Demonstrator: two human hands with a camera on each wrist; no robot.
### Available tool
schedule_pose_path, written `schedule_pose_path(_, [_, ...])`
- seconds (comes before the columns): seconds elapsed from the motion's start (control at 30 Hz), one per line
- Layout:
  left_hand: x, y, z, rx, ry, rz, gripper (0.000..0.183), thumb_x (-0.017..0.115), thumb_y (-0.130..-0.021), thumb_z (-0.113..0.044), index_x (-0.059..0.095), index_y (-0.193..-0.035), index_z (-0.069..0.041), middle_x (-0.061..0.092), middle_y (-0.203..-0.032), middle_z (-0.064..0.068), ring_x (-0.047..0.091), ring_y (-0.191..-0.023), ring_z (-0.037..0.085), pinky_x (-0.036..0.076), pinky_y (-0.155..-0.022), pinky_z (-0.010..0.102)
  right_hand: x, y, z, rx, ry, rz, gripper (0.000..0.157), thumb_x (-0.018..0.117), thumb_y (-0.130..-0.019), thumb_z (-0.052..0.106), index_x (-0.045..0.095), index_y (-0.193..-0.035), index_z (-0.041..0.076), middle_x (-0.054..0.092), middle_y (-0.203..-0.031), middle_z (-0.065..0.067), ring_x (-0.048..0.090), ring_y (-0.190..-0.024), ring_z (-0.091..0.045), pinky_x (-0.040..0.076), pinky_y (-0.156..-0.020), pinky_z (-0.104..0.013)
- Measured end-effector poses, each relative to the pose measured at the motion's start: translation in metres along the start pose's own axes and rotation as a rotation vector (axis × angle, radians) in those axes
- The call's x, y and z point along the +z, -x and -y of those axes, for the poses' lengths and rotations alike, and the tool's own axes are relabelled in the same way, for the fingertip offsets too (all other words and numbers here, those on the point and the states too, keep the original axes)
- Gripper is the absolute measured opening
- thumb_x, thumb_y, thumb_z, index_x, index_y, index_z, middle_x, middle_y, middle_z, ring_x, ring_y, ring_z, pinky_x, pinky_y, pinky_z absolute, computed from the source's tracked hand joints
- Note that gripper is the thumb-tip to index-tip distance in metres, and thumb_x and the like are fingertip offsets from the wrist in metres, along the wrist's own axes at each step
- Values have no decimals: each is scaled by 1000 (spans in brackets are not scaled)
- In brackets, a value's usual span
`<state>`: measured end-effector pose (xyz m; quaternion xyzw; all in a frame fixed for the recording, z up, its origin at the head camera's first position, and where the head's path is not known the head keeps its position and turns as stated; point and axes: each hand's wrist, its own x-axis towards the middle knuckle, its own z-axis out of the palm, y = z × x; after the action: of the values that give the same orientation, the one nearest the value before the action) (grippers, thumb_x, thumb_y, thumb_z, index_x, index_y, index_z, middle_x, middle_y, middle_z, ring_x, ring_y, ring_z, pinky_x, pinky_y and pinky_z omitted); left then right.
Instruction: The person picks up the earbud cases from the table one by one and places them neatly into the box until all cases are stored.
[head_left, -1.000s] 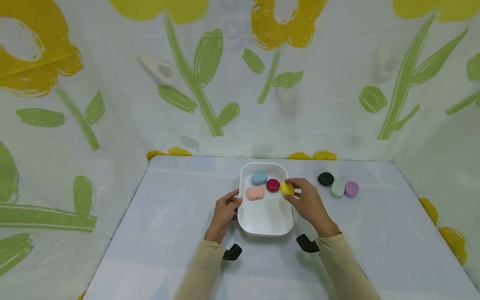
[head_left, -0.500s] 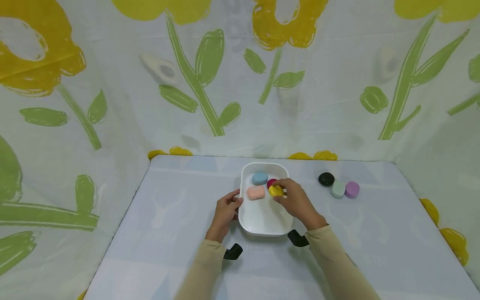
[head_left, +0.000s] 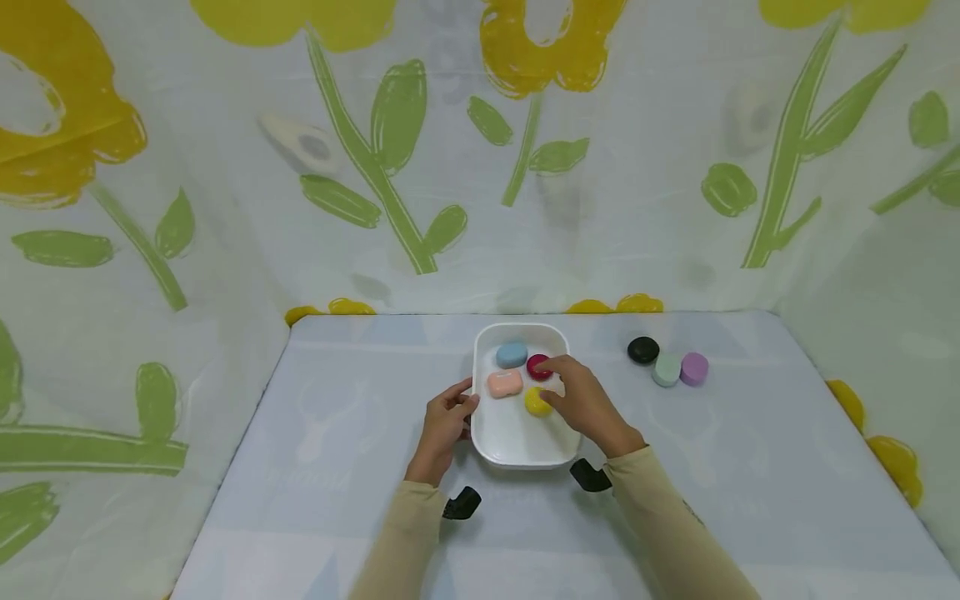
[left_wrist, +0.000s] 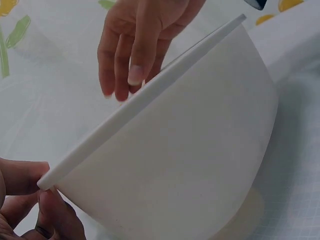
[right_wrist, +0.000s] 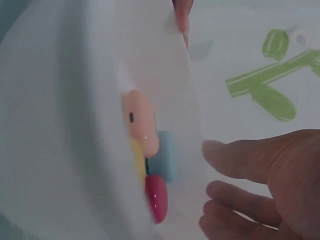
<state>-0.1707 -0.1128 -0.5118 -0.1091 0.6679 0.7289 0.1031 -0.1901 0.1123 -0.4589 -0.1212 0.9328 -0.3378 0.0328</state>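
My left hand (head_left: 444, 423) pinches the left rim of a white rectangular tray (head_left: 517, 440); in the left wrist view its thumb and finger meet at the rim (left_wrist: 50, 181). Over the tray's right side is my right hand (head_left: 591, 407), its fingers spread apart and holding nothing. Just beside its fingertips, a small round yellow piece (head_left: 535, 403) lies on the tray floor. Behind it sit a glossy round dark-red piece (head_left: 536, 372), an oval light-blue piece (head_left: 512, 355) and a peach rounded block (head_left: 505, 383). The right wrist view shows the peach block (right_wrist: 140, 120) with a small dark mark.
To the right of the tray, on the pale table (head_left: 360, 467), lie a black oval piece (head_left: 642, 350), a mint round piece (head_left: 666, 371) and a purple round piece (head_left: 694, 369). Flower-printed cloth (head_left: 637, 183) hangs behind and at both sides of the table.
The right hand has carried the yellow piece leftward over the tray, set it down in front of the dark-red one and let go. The left hand stays on the rim.
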Motion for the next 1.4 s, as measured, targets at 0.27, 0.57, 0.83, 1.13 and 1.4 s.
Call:
schedule_pose_path(0.27, [3, 1, -2, 11, 7, -23, 39, 59, -92, -15, 55, -130, -13, 54, -97, 9, 50, -59, 16, 45, -46, 27, -23, 23, -26, -18, -12, -191, 40, 70, -82, 6, 58, -120, 11, 53, -120, -8, 53, -108, -31, 46, -88, -46])
schedule_pose_path(0.57, [3, 0, 0, 5, -5, -28, 39, 59, -92, -15, 54, -131, -12, 53, -97, 9, 49, -57, 15, 45, -46, 26, -49, 43, -82, -34, -44, -407, 36, 68, -82, -1, 59, -117, 1, 54, -115, -18, 54, -101, -36, 47, -82, -50])
schedule_pose_path(0.83, [2, 0, -2, -19, 0, -7, 41, 58, -93, -16, 53, -133, -12, 54, -98, 8, 51, -63, 17, 45, -47, 26, -71, 51, -130, 155, -11, -433, 38, 65, -83, -2, 55, -120, -5, 49, -115, -26, 51, -103, -42, 45, -84, -52])
schedule_pose_path(1.13, [5, 18, -24, -17, -7, 21, 43, 57, -93, -13, 49, -135, -7, 53, -96, 8, 51, -63, 19, 46, -49, 26, -86, 53, -158, 265, 27, -424, 43, 61, -84, -2, 50, -125, -8, 39, -126, -32, 44, -109, -47, 44, -85, -53])
schedule_pose_path(1.4, [5, 19, -24, -2, -11, 24, 42, 56, -94, -12, 49, -135, -5, 53, -96, 9, 51, -63, 19, 45, -48, 26, -91, 43, -173, 255, 53, -339, 50, 59, -84, -1, 43, -131, -11, 32, -134, -36, 33, -119, -52, 33, -94, -59])
